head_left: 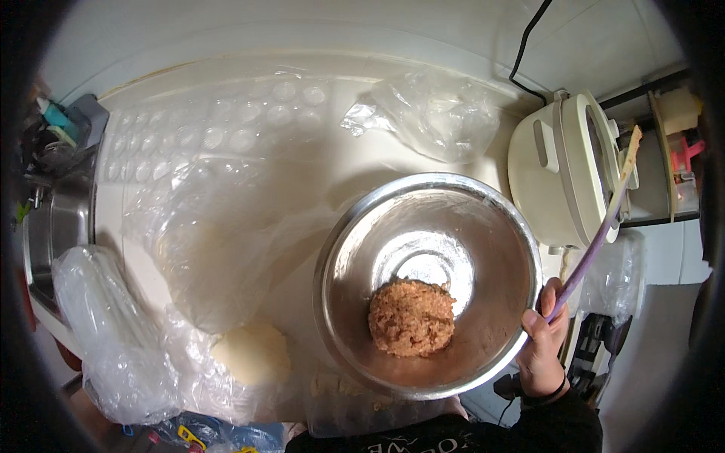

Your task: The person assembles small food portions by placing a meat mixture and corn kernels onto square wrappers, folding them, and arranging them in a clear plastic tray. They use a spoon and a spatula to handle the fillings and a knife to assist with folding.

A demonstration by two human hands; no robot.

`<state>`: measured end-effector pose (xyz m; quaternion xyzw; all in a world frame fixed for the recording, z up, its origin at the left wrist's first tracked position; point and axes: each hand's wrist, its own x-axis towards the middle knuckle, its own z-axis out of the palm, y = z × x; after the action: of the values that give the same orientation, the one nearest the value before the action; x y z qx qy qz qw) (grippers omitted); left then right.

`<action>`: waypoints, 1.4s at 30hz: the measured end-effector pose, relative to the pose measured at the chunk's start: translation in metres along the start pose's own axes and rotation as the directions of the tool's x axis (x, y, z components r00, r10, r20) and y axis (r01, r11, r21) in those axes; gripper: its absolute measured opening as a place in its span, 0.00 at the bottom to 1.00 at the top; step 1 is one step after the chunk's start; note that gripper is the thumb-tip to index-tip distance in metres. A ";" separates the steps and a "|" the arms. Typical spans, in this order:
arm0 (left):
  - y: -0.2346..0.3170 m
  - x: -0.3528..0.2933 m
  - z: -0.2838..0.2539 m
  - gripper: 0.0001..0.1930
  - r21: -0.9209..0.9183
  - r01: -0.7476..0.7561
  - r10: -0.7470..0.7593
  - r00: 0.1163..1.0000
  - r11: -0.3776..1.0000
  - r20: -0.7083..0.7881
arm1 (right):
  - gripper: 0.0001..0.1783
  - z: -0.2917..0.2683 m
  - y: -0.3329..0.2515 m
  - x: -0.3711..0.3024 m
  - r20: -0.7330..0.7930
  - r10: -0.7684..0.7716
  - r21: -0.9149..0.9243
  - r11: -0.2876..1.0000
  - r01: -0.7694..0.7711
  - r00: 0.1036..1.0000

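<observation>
My right hand (545, 340) is closed around long purple chopsticks (585, 260), whose pale, smeared tips point up and away to the right. Whether it is one stick or two pressed together I cannot tell. The thumb of that hand lies at the right rim of a big steel mixing bowl (491, 249). Inside, a lump of pinkish-brown minced meat (412, 318) sits in the near part of the bowl. I cannot make out my left hand. To the left of the bowl, a round pale piece of dough (253, 353) lies partly under clear plastic.
Clear plastic trays with round hollows (211, 136) lie at the back left. A crumpled plastic bag (438, 117) is behind the bowl, a cream rice cooker (551, 166) at right. Bundled plastic bags (113, 332) lie beside the sink (64, 219). A clear container (355, 415) stands at the near edge.
</observation>
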<state>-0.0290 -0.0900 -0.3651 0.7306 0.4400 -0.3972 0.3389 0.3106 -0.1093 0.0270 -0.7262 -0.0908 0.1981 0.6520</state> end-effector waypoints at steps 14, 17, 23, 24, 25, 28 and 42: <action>-0.006 0.004 -0.034 0.19 0.075 -0.083 0.087 0.995 0.994 -0.045 | 0.15 -0.008 0.001 0.004 0.075 0.055 -0.022 0.998 -0.054 0.996; -0.008 -0.003 -0.043 0.19 0.103 -0.113 0.121 0.990 0.988 -0.074 | 0.15 -0.009 -0.001 0.001 0.133 0.095 -0.025 0.995 -0.093 0.987; -0.011 -0.013 -0.051 0.19 0.163 -0.169 0.192 0.971 0.972 -0.144 | 0.13 -0.011 0.012 -0.006 0.150 0.070 0.022 0.997 -0.074 0.986; -0.012 -0.014 -0.051 0.19 0.172 -0.176 0.203 0.967 0.969 -0.156 | 0.13 -0.011 0.013 -0.008 0.143 0.079 0.036 0.996 -0.085 0.986; -0.013 -0.014 -0.051 0.20 0.180 -0.185 0.215 0.963 0.966 -0.164 | 0.13 -0.012 0.014 -0.010 0.131 0.100 0.049 0.993 -0.107 0.986; -0.018 -0.015 -0.051 0.20 0.210 -0.209 0.250 0.949 0.955 -0.192 | 0.13 -0.011 0.016 -0.014 0.144 0.056 0.076 0.995 -0.067 0.988; -0.042 -0.042 -0.064 0.21 0.403 -0.406 0.535 0.794 0.820 -0.288 | 0.11 -0.005 0.043 -0.022 0.072 -0.111 0.227 0.970 0.092 0.991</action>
<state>-0.0616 -0.0359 -0.3057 0.9265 0.2290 -0.2120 0.2104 0.2870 -0.1278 -0.0116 -0.6339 -0.1328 0.2038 0.7342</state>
